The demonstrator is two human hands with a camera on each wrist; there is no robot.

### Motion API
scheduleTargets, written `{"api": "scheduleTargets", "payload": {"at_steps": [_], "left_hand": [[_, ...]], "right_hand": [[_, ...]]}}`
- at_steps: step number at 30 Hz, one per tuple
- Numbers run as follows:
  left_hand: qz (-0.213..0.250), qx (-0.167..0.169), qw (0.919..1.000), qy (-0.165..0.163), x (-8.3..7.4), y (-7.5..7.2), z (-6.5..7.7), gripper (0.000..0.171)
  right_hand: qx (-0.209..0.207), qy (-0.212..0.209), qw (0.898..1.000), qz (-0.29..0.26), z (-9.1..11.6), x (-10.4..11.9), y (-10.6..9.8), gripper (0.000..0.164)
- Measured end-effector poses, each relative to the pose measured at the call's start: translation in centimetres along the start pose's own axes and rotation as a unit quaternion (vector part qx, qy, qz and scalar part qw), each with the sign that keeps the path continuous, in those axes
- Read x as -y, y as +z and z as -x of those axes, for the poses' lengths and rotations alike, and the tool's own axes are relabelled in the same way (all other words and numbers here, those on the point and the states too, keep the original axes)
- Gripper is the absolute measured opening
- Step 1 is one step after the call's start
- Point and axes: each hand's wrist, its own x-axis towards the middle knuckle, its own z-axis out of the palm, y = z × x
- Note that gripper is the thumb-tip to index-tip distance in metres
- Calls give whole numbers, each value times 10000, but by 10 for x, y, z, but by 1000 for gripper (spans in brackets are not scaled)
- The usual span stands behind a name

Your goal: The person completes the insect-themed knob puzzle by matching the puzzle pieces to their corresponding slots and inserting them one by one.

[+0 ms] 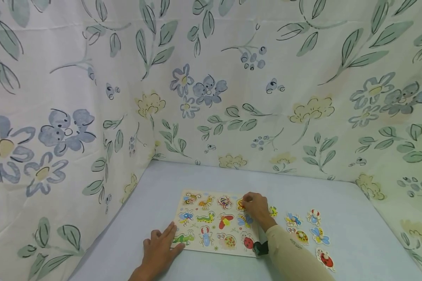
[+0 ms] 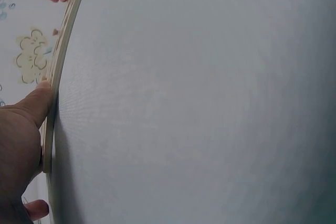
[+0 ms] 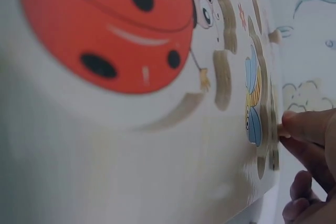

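Observation:
A wooden peg puzzle board [image 1: 219,251] with printed insect pictures lies on the table. My left hand [image 1: 160,248] rests at its front left corner, fingers along the left edge and thumb against the front edge. In the left wrist view the thumb [image 2: 39,103] touches the board's side. My right hand [image 1: 258,208] reaches over the far right corner. Its thumb and fingertips pinch the small wooden peg [image 3: 284,129] of a yellow and red puzzle piece [image 1: 240,203], partly hidden by the fingers. The piece lies at its picture's place; how deep it sits cannot be told.
Right of the board lie loose pegged pieces: a green caterpillar [image 1: 273,211], a blue insect [image 1: 293,219], a beetle [image 1: 314,217], a spotted yellow bug [image 1: 300,236], a blue-winged bee [image 1: 319,235] and a red ladybug [image 1: 325,259]. Floral cloth [image 1: 211,132] walls the table [image 1: 126,234].

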Motion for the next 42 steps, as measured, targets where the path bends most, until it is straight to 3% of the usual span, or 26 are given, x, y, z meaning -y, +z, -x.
{"api": "scheduleTargets", "payload": {"at_steps": [10,15,18,24,31,42], "left_hand": [[-14,8,10000,40,-1,2,2,76],[27,94,9999,46,-1,6,3,76],[50,138,9999,44,0,6,3,77],[91,18,9999,132,0,2,3,76],[115,-106,9997,189,-1,1,-3,76],[58,-70,9999,139,-2,-1,0,78]], "right_hand": [[71,193,9997,-105,4,-4,1,7],[23,192,9994,-295,7,-4,-4,19],[-207,-103,9986,-472,8,1,-14,26],[-793,-659,9913,-821,4,18,-42,24],[-1109,-639,9851,-1147,11,26,-69,22],[-1641,-445,9784,-1175,30,10,-106,22]]}}
